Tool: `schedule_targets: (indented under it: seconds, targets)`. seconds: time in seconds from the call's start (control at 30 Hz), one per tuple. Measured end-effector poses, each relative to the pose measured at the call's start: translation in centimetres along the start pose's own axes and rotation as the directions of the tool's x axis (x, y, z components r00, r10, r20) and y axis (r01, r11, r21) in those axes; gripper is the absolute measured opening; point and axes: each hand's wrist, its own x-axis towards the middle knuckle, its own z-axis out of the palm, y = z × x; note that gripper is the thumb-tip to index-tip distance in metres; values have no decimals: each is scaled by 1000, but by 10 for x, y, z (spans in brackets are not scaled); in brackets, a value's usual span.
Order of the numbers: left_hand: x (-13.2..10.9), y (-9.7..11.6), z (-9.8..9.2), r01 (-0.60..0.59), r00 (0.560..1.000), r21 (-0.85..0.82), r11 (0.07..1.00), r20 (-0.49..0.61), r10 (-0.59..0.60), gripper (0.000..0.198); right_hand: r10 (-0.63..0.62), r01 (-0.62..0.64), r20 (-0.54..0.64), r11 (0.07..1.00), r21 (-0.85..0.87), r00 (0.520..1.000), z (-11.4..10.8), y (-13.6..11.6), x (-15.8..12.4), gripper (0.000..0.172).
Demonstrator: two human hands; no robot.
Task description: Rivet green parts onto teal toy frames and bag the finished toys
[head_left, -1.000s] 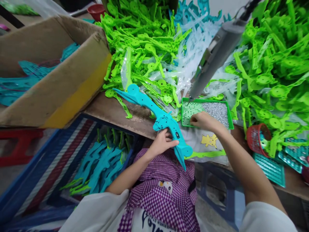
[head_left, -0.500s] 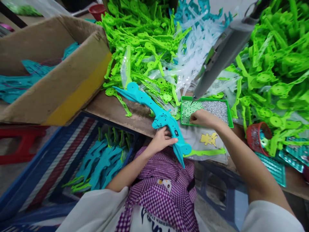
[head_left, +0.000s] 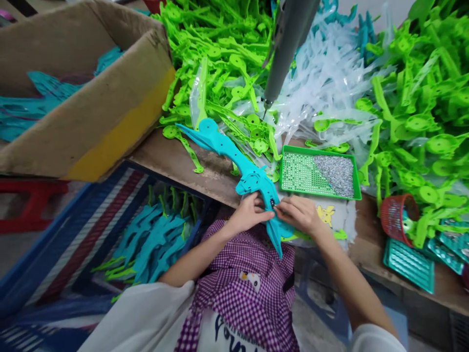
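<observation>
While one pointed tip of the turquoise bow-shaped plastic part (head_left: 252, 180) reaches up-left of the grip, over the brown wooden bench (head_left: 212, 183), its long axis slants down-right to a second tip below the hold. Left hand (head_left: 246, 215) clasps the lower limb, thumb on top. Likely light, stiff, a bit slick; thin tips maybe fragile, so take the thick limb beside the hub. Right hand (head_left: 302, 213), just right of that grip, pinches fingertips together at the part; can't tell what they hold.
</observation>
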Motion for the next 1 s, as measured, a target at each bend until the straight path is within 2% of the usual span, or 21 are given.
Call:
schedule_targets:
  seconds: [0.07,0.2,0.37,0.53,0.6,0.7,0.87,0.93,1.0]
  targets:
    - [0,0,0,-2,1000,11,1000,3,2,47,-80,80,4,994,-73,997,2,2,2,13]
    - [0,1,0,-26,1000,27,999,12,25,44,-224,221,-9,966,-136,975,-11,6,13,12]
    - [-1,2,0,-23,1000,17,1000,12,23,45,-285,298,104,945,-133,953,-21,7,21,16]
    - [-1,1,0,-31,1000,12,999,4,30,44,-305,305,30,931,-200,952,-15,8,14,13]
    - [-1,0,0,-32,999,6,999,5,32,43,-308,313,58,931,-186,950,-15,8,15,13]
    - [-1,0,0,-27,1000,-2,1000,-5,27,45,-280,302,160,943,-136,947,-20,9,21,17]
    - [-1,0,0,-21,1000,-24,1000,-7,20,49,-161,201,293,974,-110,942,-28,0,24,24]
    - [-1,-1,0,-24,1000,-42,999,0,24,47,-102,157,307,975,-159,946,-26,-11,14,27]
    - [-1,-1,-1,-27,1000,-49,998,10,28,45,-21,70,263,982,-178,965,-22,-24,-1,39]
